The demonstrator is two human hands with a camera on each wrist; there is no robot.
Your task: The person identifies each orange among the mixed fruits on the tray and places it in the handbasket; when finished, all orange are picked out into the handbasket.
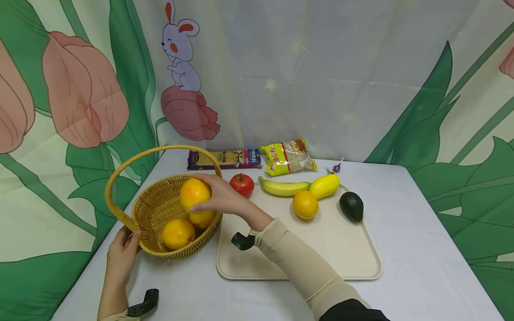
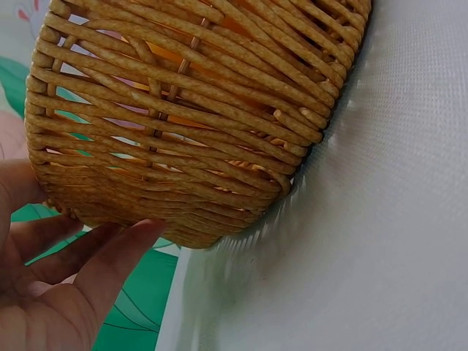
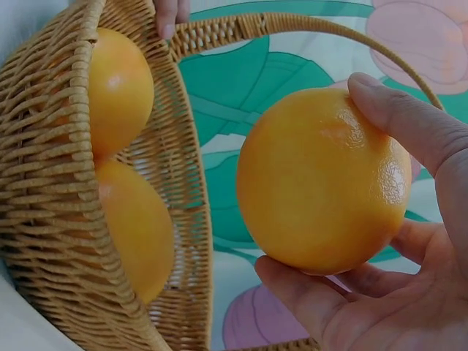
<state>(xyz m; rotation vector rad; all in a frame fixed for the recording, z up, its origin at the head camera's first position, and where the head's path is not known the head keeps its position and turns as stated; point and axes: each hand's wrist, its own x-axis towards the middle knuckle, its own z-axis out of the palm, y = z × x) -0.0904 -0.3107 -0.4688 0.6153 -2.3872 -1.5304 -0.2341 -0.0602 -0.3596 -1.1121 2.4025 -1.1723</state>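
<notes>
My right hand [image 1: 221, 195] grips an orange [image 1: 195, 192] between thumb and fingers, above the right part of a wicker basket [image 1: 154, 196]. In the right wrist view, the held orange [image 3: 322, 183] is apart from the basket's rim [image 3: 80, 110]. Two more oranges lie inside, one [image 1: 178, 234] near the front and another [image 1: 202, 218] partly hidden under the held one. At the basket's front left, my left hand [image 1: 122, 254] holds the rim by the handle's base. The left wrist view has its fingers [image 2: 110, 256] against the woven side [image 2: 161, 146].
A beige tray [image 1: 257, 263] holds a banana [image 1: 283, 187], an orange [image 1: 305, 204], a yellow mango-like fruit [image 1: 324, 186] and an avocado [image 1: 351, 207]. A red apple [image 1: 242, 185] sits at its back left corner. Behind lie a purple packet [image 1: 225, 159], a yellow snack bag [image 1: 289, 157] and a lollipop [image 1: 336, 167].
</notes>
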